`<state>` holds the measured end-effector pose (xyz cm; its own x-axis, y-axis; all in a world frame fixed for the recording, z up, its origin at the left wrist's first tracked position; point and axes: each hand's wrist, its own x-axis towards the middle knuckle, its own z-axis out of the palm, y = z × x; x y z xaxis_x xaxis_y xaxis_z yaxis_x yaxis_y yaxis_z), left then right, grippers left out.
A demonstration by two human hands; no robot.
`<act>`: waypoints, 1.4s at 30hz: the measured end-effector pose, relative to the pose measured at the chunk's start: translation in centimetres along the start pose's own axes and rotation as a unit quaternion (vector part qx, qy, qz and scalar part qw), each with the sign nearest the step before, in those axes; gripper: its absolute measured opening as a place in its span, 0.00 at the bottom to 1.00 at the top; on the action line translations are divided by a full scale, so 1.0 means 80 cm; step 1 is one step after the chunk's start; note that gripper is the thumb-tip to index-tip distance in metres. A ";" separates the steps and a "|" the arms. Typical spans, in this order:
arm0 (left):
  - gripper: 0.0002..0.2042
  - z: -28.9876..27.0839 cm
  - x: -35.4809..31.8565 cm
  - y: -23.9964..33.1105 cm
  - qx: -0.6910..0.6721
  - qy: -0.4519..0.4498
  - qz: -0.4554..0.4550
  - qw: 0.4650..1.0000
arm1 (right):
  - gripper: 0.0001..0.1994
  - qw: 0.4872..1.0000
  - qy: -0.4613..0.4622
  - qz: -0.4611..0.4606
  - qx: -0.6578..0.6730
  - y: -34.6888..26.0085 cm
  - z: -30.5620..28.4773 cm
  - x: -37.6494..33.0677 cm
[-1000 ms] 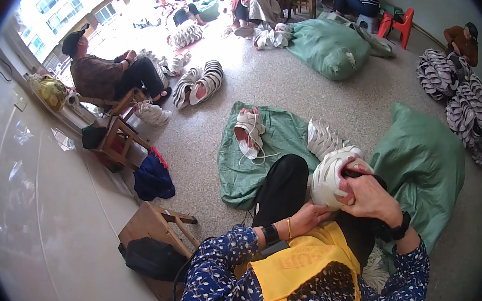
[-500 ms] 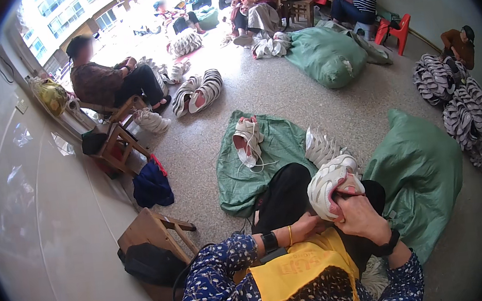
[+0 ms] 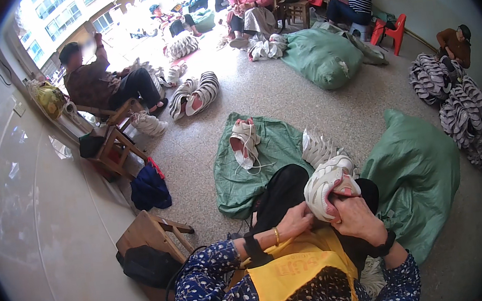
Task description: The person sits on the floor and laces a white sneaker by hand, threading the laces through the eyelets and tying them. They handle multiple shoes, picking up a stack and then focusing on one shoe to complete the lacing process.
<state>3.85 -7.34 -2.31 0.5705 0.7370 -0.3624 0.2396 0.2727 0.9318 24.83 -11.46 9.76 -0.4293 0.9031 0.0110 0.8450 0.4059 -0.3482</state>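
Note:
Over my lap, my right hand (image 3: 361,221) grips a white and beige shoe upper (image 3: 325,184) with pink lining, fingers closed round its opening. My left hand (image 3: 296,220) is just left of the upper, its fingers curled together in a pinch. Whatever they hold, if anything, is too small to make out. Beyond my knee, another white shoe upper (image 3: 245,147) with loose laces lies on a flat green sack (image 3: 235,180). A row of nested white uppers (image 3: 318,147) sits between that sack and a full green sack (image 3: 413,170) on my right.
To the left stand a wooden stool (image 3: 147,234) with a black bag (image 3: 152,265) and a dark blue cloth (image 3: 151,186). Bundled uppers (image 3: 195,95) and a stuffed green sack (image 3: 325,59) lie farther off. Grey uppers (image 3: 469,109) are piled right. Several people sit around the room.
My left hand has drawn a little left, out from beside the upper, and its wrist has turned. My right hand keeps its hold. The seated person at left has raised a hand.

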 end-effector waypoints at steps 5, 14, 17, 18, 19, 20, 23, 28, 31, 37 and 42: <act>0.07 -0.035 0.005 0.022 0.209 0.154 0.184 0.948 | 0.20 1.000 0.014 -0.003 0.002 -0.004 0.005 0.000; 0.10 -0.022 0.018 0.049 0.259 0.207 0.291 0.897 | 0.20 1.000 -0.002 -0.002 -0.011 0.000 0.007 0.004; 0.10 -0.022 0.019 0.039 0.260 0.212 0.281 0.899 | 0.21 0.999 -0.043 0.009 -0.017 -0.001 0.009 0.011; 0.10 -0.021 0.017 0.038 0.263 0.215 0.291 0.894 | 0.21 0.998 -0.049 0.006 -0.025 0.001 0.013 0.012; 0.10 -0.019 0.015 0.036 0.265 0.219 0.301 0.890 | 0.21 0.998 -0.054 0.002 -0.034 0.001 0.015 0.013; 0.10 -0.018 0.013 0.034 0.267 0.222 0.310 0.885 | 0.21 0.997 -0.061 0.009 -0.039 -0.001 0.017 0.013; 0.09 -0.015 0.004 0.034 0.256 0.212 0.289 0.898 | 0.23 0.996 -0.072 0.025 -0.046 -0.011 0.017 0.010; 0.06 -0.015 0.005 0.062 0.322 0.250 0.347 0.845 | 0.22 0.999 -0.028 0.003 -0.030 -0.007 0.015 0.004; 0.09 -0.021 0.011 0.087 0.328 0.236 0.342 0.848 | 0.23 0.998 -0.051 0.029 -0.029 -0.011 0.015 0.004; 0.18 -0.001 0.023 0.090 0.239 0.172 0.314 0.903 | 0.26 0.997 -0.051 0.060 -0.013 -0.007 0.029 0.005; 0.22 0.003 0.038 0.061 0.319 0.192 0.404 0.835 | 0.20 1.000 -0.004 0.009 -0.002 -0.007 0.025 0.006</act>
<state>6.97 -3.95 1.10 0.4839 0.6982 0.5276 0.3385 -0.7053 0.6229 23.56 -11.56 8.07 -0.4165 0.9091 -0.0021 0.8537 0.3903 -0.3447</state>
